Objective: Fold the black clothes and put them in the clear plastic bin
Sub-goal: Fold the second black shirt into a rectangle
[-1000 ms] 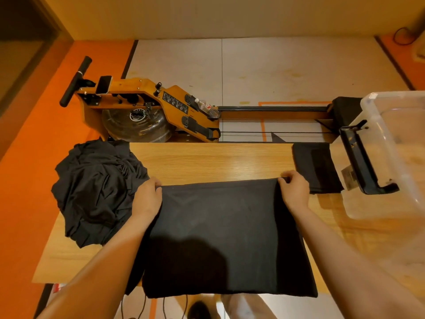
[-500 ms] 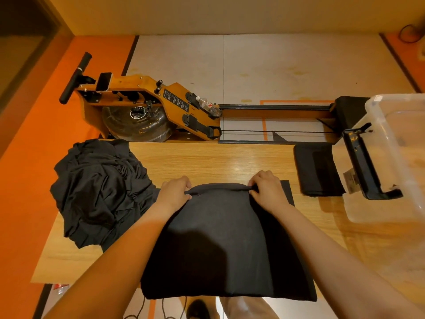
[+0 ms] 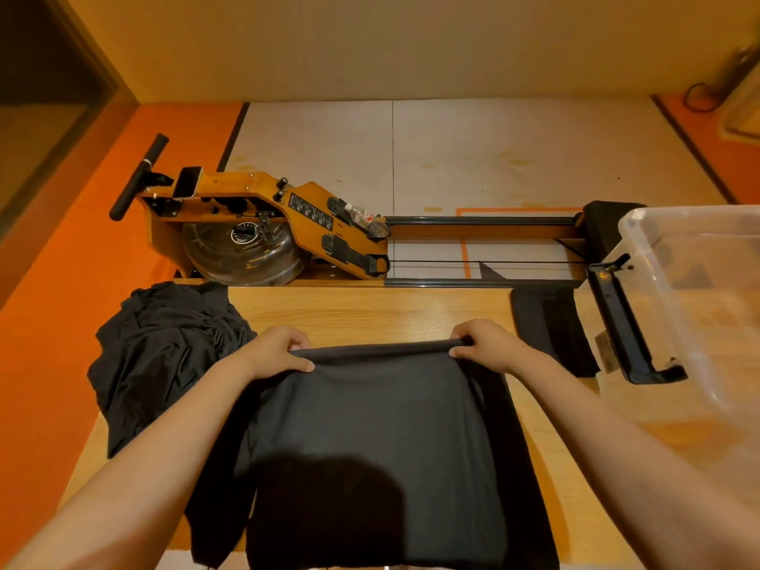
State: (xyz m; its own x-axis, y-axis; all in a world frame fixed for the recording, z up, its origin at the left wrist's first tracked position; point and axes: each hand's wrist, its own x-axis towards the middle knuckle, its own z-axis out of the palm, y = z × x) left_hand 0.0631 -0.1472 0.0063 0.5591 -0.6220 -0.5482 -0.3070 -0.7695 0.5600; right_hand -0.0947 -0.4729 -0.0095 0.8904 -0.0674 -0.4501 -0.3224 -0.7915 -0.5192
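Black cloth [image 3: 370, 446]: It lies in the middle of the table, right in front of the person. Its far edge is lifted up and bunched into a roll between the two hands. Its near edge hangs over the near side of the table.
Left hand [image 3: 275, 351]: It holds the left end of the lifted edge. The fingers are curled over the top and the thumb pinches the cloth from the near side.
Right hand [image 3: 489, 347]: It holds the right end of the same edge. The fingers are curled round the roll, pinching it.
Folded cloth [image 3: 551, 331]: It is black and lies flat on the table between the held cloth and the bin, just beside the bin.
Pile of clothes [image 3: 164, 355]: It is black and crumpled and sits on the left end of the table, near the left arm.
Bin [image 3: 699, 306]: It is clear plastic and stands on the right end of the table. It has a black handle [image 3: 625, 327] on its left side.
Table [image 3: 370, 310]: It is light wood.
Rowing machine [image 3: 267, 224]: It is orange-brown and stands on the floor behind the table. A small bottle [image 3: 362, 218] lies on it.
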